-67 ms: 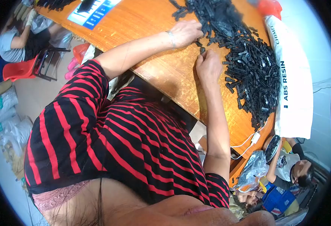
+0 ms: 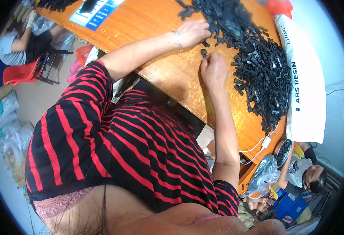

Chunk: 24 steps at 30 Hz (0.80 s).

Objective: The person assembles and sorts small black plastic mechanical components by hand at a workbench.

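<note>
A large heap of small black plastic parts (image 2: 262, 74) covers the right side of the wooden table (image 2: 168, 74). My left hand (image 2: 194, 33) is at the heap's left edge, fingers curled down and closed on a small black plastic part (image 2: 206, 44) that pokes out below the fingertips. Just nearer to me, my right hand (image 2: 215, 71) pinches another black part, its tip (image 2: 204, 52) showing beyond the thumb and forefinger. The two hands are close together but apart. My curled fingers hide most of both pieces.
A white sack with dark print (image 2: 303, 86) borders the heap on the right. A blue and white printed sheet (image 2: 95, 13) lies at the far left. A white cable with a connector (image 2: 265, 142) hangs at the table's right corner. Other people sit at left and lower right.
My right hand has shifted slightly left, carrying its black part with it. The left hand has barely moved.
</note>
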### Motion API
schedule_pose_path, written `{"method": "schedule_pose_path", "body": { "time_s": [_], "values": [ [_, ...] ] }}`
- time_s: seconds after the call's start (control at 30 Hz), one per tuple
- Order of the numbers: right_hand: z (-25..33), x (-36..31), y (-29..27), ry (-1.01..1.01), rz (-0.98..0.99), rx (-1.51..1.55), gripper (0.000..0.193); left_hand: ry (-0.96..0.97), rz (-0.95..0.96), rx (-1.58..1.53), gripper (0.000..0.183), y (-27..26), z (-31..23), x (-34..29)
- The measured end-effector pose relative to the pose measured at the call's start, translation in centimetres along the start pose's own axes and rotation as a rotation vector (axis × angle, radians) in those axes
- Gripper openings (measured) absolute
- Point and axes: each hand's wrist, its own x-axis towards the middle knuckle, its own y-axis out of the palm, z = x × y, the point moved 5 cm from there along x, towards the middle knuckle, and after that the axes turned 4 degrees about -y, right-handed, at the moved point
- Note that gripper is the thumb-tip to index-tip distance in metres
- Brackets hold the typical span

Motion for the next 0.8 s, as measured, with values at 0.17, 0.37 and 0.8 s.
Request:
{"method": "schedule_pose_path", "body": {
  "time_s": [0.17, 0.37, 0.8],
  "values": [
    [2.5, -0.6, 0.7, -0.103, 0.081, 0.134, 0.013, -0.086, -0.042, -0.083, 0.014, -0.9, 1.6, -2.1],
    [1.6, 0.7, 0.3, 0.122, -0.093, 0.477, 0.026, -0.782, 0.036, -1.442, 0.017, 0.4, 2.7, -5.2],
    [-0.6, -0.2, 1.4, 0.5, 0.271, 1.036, 0.016, -0.626, 0.177, -1.203, 0.021, 0.8, 2.1, -6.7]
  ]
}}
